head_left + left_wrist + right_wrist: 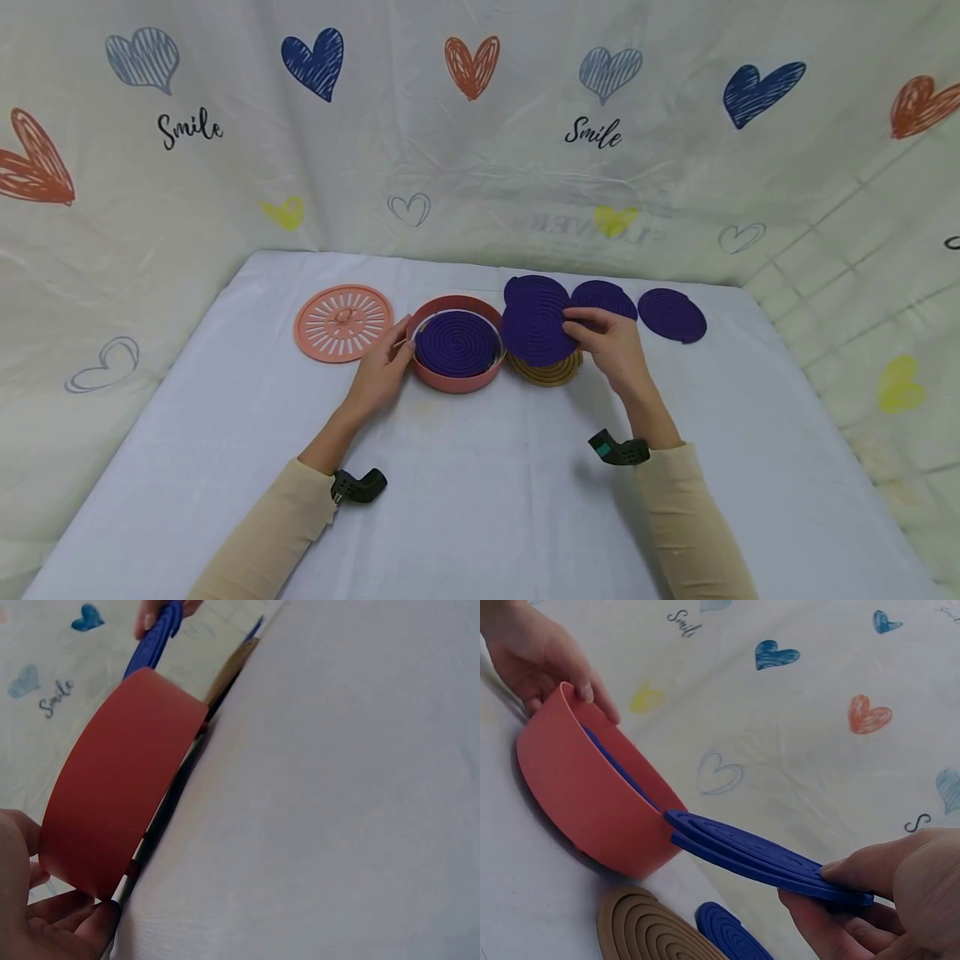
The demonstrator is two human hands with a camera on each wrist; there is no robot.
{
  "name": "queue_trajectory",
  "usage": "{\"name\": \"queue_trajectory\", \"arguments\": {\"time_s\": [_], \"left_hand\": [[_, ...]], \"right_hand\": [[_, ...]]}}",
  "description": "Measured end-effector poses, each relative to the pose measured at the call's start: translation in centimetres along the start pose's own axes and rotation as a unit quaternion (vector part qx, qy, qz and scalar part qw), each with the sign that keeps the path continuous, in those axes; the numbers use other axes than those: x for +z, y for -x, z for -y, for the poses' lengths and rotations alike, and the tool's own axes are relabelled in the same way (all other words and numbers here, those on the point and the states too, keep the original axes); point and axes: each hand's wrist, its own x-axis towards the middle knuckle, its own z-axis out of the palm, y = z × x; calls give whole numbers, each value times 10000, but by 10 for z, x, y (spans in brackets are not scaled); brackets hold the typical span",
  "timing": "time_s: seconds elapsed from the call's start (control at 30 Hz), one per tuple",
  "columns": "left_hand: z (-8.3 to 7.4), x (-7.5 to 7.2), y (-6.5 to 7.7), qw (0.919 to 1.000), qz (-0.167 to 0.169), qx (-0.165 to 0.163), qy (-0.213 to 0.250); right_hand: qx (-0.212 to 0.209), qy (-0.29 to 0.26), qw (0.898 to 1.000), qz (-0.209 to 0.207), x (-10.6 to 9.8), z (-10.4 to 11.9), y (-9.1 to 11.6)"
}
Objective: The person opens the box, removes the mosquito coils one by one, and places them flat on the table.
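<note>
My left hand (381,371) grips the left side of a round coral-red mosquito coil holder (457,385), thumb over its rim. A purple mosquito coil (457,343) lies inside the holder. With thumb and fingers, my right hand (617,350) pinches the right edge of another purple mosquito coil (536,333). In the right wrist view this held coil (750,855) looks like two stacked layers, tilted, its far end by the holder's rim. Below it on the table is a brown mosquito coil (547,377), partly hidden by the held one.
A slotted coral lid (343,343) with a small central handle lies left of the holder. Behind and right of my right hand are more purple coils: one partly covered (525,285), one in the middle (600,292) and one farthest right (672,315). A heart-printed curtain (480,150) hangs behind the white-covered table (465,500).
</note>
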Motion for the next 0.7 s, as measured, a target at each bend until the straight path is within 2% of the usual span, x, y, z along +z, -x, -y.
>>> {"name": "queue_trajectory", "arguments": {"time_s": [0.7], "left_hand": [[1, 1, 0, 9996, 27, -147, -231]], "right_hand": [[279, -132, 9994, -182, -22, -16, 0]]}}
